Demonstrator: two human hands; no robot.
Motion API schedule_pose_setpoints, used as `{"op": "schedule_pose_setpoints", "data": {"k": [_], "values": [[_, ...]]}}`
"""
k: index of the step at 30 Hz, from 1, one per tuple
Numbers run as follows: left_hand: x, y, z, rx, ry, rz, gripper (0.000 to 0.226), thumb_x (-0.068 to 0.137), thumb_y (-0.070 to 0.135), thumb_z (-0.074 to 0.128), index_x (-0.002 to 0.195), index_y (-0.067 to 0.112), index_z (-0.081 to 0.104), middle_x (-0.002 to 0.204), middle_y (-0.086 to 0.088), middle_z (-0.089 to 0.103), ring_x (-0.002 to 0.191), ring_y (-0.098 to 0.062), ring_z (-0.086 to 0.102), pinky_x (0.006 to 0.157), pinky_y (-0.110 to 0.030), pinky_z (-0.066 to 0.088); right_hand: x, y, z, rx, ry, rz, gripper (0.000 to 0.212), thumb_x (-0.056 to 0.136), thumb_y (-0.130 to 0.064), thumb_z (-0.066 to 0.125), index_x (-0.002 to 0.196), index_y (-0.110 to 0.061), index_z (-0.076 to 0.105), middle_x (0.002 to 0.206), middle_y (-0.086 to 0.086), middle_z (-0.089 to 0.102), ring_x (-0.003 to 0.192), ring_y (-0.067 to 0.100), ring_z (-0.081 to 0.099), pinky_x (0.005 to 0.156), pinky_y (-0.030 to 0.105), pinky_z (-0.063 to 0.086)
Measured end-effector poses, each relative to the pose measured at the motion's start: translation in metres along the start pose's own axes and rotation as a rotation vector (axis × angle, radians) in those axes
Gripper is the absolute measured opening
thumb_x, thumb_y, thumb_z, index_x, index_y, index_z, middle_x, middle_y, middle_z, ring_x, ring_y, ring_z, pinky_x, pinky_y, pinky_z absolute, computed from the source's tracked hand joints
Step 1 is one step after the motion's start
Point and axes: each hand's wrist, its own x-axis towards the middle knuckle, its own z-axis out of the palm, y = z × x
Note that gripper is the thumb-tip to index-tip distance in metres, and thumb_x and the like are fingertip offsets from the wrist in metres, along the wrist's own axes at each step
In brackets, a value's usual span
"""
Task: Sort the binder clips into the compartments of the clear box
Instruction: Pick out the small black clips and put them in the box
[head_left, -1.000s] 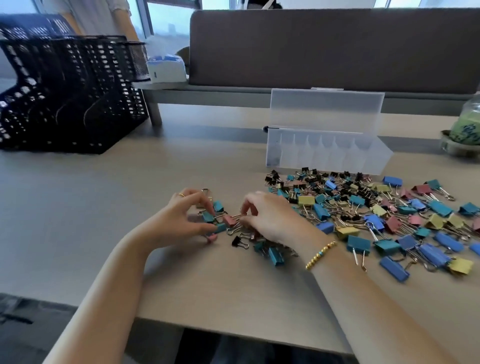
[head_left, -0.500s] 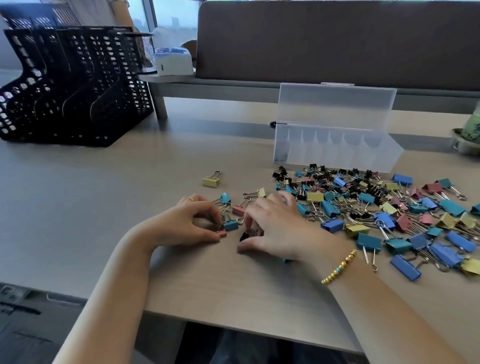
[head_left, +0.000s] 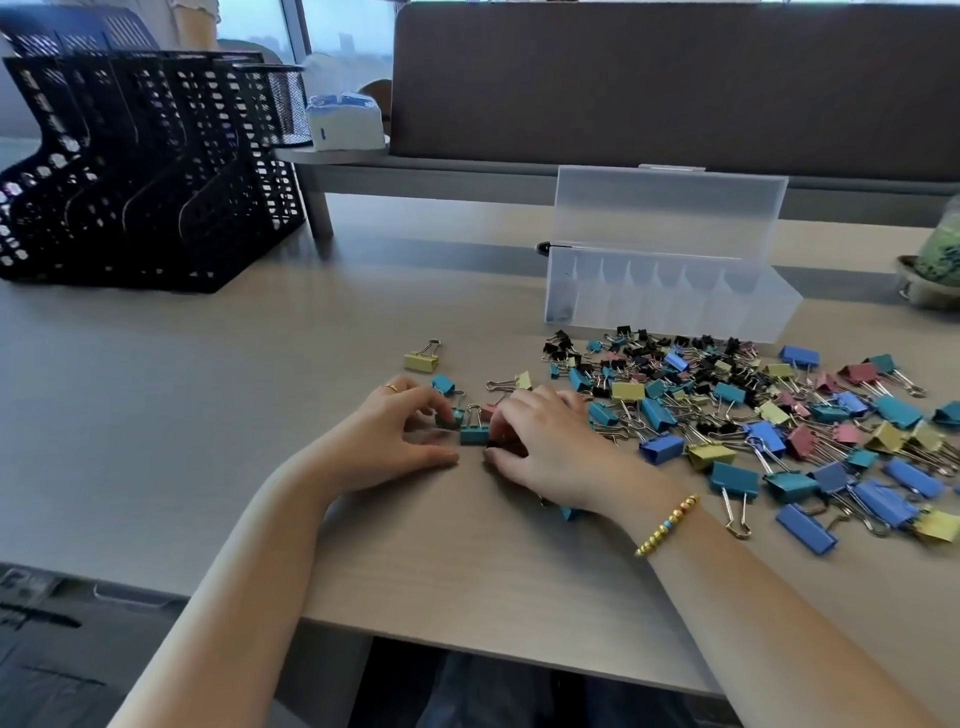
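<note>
Between both hands' fingers (head_left: 441, 415): teal clip (head_left: 474, 434)

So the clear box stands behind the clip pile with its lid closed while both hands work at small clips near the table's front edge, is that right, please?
Not quite: in the head view the clear box has its lid open, standing upright behind the compartments. The rest holds: it stands behind the clip pile, and the left hand and right hand work at small clips.

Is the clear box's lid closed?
No, the clear box stands open, its lid raised upright behind the compartments.
</note>
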Motion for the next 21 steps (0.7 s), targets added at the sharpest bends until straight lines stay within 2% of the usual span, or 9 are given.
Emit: {"op": "schedule_pose_setpoints", "data": {"k": [3,5,9,11,13,15,16,19,21], "values": [[-0.001,-0.005,-0.003,0.011,0.046,-0.01,0.035,0.07,0.025,0.079,0.085,0.039,0.05,0.095,0.015,0.04,0.081,0.001,0.044,0.074,-0.004,0.035,-0.001,0.001,-0.002,0.116,0.013,0.018,0.013,0.093,-0.037,0.05,0.098,-0.025,0.049,0.105,-0.008,0.047,0.106,0.013,0.038,0.098,0.033,0.025],[-0.002,-0.007,-0.003,-0.009,0.011,-0.023,0.026,0.073,0.021,0.078,0.081,0.032,0.056,0.095,0.01,0.045,0.08,-0.002,0.051,0.076,-0.003,0.04,-0.002,0.002,-0.004,0.216,0.039,0.036,0.011,0.093,-0.036,0.051,0.095,-0.026,0.048,0.099,-0.01,0.048,0.099,0.01,0.04,0.095,0.031,0.03],[0.0,-0.007,-0.002,0.079,0.009,-0.001,0.017,0.08,0.021,0.071,0.072,0.03,0.058,0.09,0.001,0.057,0.08,-0.014,0.057,0.08,-0.026,0.048,-0.003,0.004,-0.011,0.504,0.083,0.122,0.011,0.093,-0.031,0.053,0.098,-0.022,0.052,0.091,-0.01,0.055,0.085,0.009,0.052,0.074,0.02,0.042],[0.002,-0.006,-0.001,0.124,0.052,0.013,0.02,0.08,0.022,0.07,0.071,0.03,0.055,0.085,0.003,0.057,0.078,-0.012,0.055,0.075,-0.017,0.045,-0.004,0.006,-0.014,0.64,0.131,0.159,0.01,0.094,-0.026,0.053,0.099,-0.018,0.052,0.09,-0.007,0.06,0.08,0.006,0.055,0.065,0.016,0.045],[0.002,-0.006,0.001,0.158,0.103,0.028,0.019,0.081,0.022,0.069,0.073,0.028,0.054,0.08,0.006,0.055,0.073,-0.005,0.051,0.066,-0.005,0.038,-0.003,0.01,-0.017,0.796,0.211,0.196,0.008,0.094,-0.021,0.052,0.099,-0.015,0.053,0.09,-0.003,0.066,0.08,0.009,0.06,0.071,0.018,0.051],[0.003,-0.005,0.004,0.19,0.163,0.055,0.009,0.084,0.02,0.066,0.08,0.023,0.058,0.079,0.009,0.052,0.072,-0.004,0.048,0.065,-0.004,0.035,-0.003,0.016,-0.02,0.998,0.262,0.245,0.005,0.095,-0.016,0.05,0.097,-0.014,0.054,0.088,0.001,0.066,0.081,0.011,0.062,0.075,0.023,0.051],[0.003,-0.004,0.005,0.216,0.19,0.066,0.002,0.086,0.019,0.063,0.086,0.02,0.062,0.081,0.007,0.052,0.074,-0.007,0.049,0.067,-0.007,0.035,-0.003,0.019,-0.022,1.124,0.277,0.266,0.006,0.095,-0.013,0.048,0.096,-0.013,0.054,0.085,0.002,0.065,0.08,0.011,0.061,0.074,0.025,0.05],[0.008,-0.005,0.012,0.417,0.221,0.096,0.013,0.09,0.011,0.053,0.1,0.008,0.061,0.099,-0.006,0.055,0.087,-0.022,0.052,0.076,-0.027,0.043,-0.002,0.027,-0.025,1.491,0.317,0.331,0.012,0.097,-0.008,0.043,0.095,-0.008,0.054,0.076,0.004,0.061,0.07,0.012,0.055,0.067,0.024,0.045],[0.012,-0.004,0.018,0.586,0.19,0.113,0.025,0.086,-0.001,0.048,0.108,0.006,0.057,0.107,-0.011,0.053,0.096,-0.028,0.051,0.081,-0.035,0.047,-0.001,0.031,-0.024,1.6,0.322,0.384,0.017,0.099,-0.009,0.04,0.099,-0.005,0.056,0.072,0.004,0.058,0.065,0.011,0.052,0.06,0.021,0.045]]}}
